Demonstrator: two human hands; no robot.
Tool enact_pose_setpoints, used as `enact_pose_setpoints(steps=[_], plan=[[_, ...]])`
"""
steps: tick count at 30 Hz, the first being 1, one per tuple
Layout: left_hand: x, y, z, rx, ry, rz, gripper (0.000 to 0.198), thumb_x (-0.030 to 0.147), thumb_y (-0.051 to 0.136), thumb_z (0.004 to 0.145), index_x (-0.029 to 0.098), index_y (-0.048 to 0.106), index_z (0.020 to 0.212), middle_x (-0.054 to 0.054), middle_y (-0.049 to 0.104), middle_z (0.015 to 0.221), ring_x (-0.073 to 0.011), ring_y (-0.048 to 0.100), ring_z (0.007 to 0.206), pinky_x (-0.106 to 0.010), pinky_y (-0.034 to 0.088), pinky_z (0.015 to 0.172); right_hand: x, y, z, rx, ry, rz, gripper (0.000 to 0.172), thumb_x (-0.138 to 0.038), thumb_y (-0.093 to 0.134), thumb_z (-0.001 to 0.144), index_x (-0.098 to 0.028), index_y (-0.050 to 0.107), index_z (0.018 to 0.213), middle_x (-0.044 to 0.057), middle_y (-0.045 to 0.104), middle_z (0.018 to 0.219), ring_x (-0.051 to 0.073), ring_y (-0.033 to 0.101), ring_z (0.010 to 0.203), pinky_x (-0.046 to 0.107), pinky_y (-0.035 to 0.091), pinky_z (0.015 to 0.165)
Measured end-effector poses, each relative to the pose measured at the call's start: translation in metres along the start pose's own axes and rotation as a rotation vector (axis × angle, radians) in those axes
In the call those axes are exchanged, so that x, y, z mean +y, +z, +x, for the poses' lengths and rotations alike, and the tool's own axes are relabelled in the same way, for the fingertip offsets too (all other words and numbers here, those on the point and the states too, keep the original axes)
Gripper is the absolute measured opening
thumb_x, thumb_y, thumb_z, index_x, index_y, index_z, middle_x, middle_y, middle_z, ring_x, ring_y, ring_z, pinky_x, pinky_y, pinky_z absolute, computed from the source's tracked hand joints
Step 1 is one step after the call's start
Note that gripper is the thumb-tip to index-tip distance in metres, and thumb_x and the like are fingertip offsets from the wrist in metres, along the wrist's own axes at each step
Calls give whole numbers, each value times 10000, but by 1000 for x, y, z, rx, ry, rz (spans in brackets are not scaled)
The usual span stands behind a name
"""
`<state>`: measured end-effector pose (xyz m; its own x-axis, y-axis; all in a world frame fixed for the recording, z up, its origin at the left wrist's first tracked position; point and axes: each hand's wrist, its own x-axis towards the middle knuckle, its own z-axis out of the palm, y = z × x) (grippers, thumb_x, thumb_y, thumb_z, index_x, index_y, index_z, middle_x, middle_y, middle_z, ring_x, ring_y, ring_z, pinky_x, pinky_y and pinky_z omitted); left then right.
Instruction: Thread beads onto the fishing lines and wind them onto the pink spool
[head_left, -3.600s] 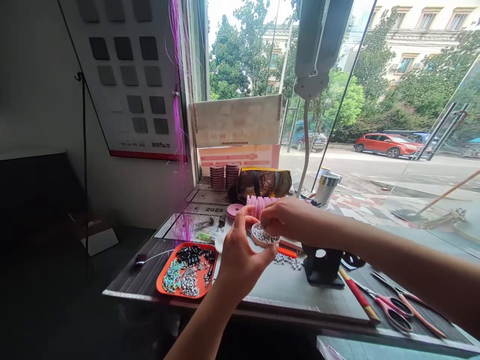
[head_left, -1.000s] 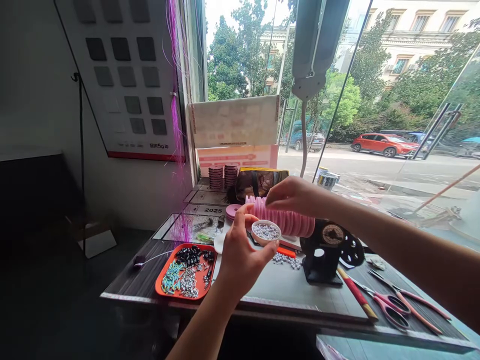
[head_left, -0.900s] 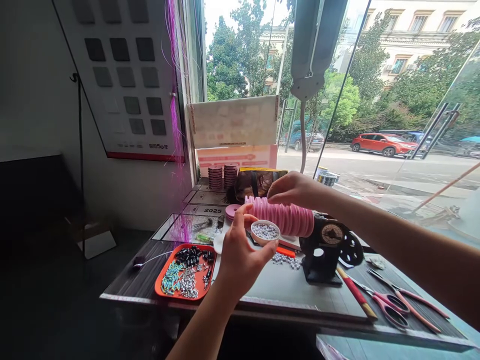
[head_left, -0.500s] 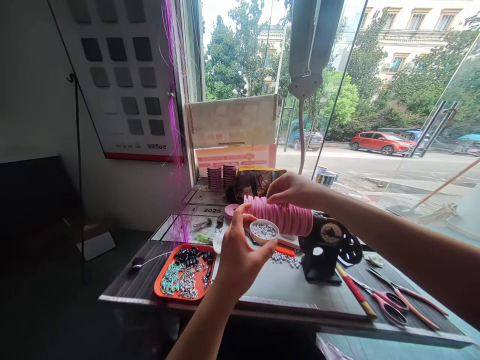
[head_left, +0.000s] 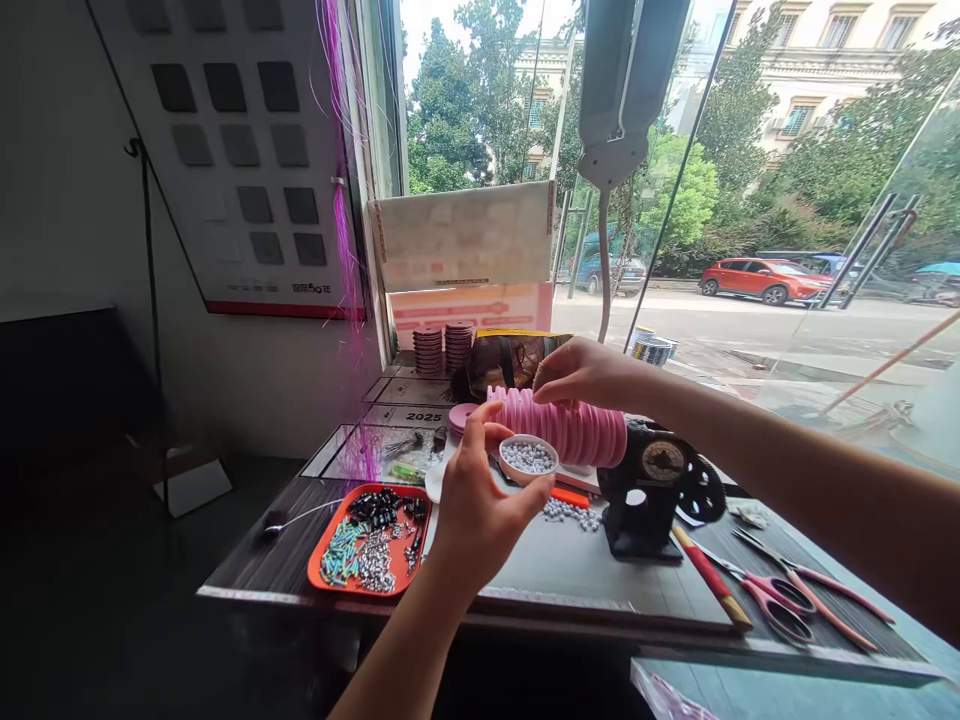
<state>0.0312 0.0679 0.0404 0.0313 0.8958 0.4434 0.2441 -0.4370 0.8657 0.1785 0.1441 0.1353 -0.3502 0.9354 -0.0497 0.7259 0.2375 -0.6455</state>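
My left hand [head_left: 480, 500] grips a small round white dish [head_left: 507, 474] between thumb and fingers, and it is full of pale grey beads [head_left: 529, 458]. Just behind the dish, a row of pink spools [head_left: 577, 432] sits on a black winding machine [head_left: 645, 510] with a round dial and a dark wheel. My right hand [head_left: 574, 375] is over the left part of that row, its fingers curled and pressed together. What its fingertips hold, if anything, is too small to make out. More loose grey beads [head_left: 570, 512] lie beneath the dish beside an orange strip [head_left: 571, 497].
An orange tray [head_left: 319, 575] of small metal and coloured parts stands at left. Pink-handled scissors [head_left: 784, 605] and long-nosed pliers [head_left: 817, 590] lie at right. Stacked spools [head_left: 427, 352] and a dark bag [head_left: 502, 368] are at the back; purple strands [head_left: 346, 240] hang at left.
Both hands keep nearly the same places, the left around the dish and the right at the spools. The whole view has shifted very slightly.
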Motion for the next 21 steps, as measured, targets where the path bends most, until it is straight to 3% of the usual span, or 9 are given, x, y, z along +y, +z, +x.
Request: enact_pose_setpoints(steps=[15, 19, 21], plan=[[-1, 0, 0, -6, 7, 5, 617, 247, 651, 642, 241, 340, 1175, -20, 550, 924, -167, 550, 848, -320, 410, 793, -5, 4, -2, 71, -50, -249, 83, -201, 579, 614, -132, 626, 614, -12, 522, 502, 86, 443, 482, 220, 338, 455], [-1, -4, -2, 4, -13, 13, 597, 253, 650, 640, 241, 353, 1158, -24, 550, 925, -175, 554, 846, -327, 416, 788, -8, 16, -33, 236, -245, -352, 121, -259, 574, 668, -151, 629, 672, -15, 548, 557, 77, 432, 501, 213, 328, 481], [-1, -7, -3, -1, -23, 13, 597, 253, 653, 637, 241, 352, 1152, -23, 550, 924, -175, 557, 835, -321, 422, 777, -10, 24, -54, 202, -274, -370, 128, -240, 537, 703, -159, 627, 661, -22, 548, 541, 75, 435, 498, 207, 326, 486]])
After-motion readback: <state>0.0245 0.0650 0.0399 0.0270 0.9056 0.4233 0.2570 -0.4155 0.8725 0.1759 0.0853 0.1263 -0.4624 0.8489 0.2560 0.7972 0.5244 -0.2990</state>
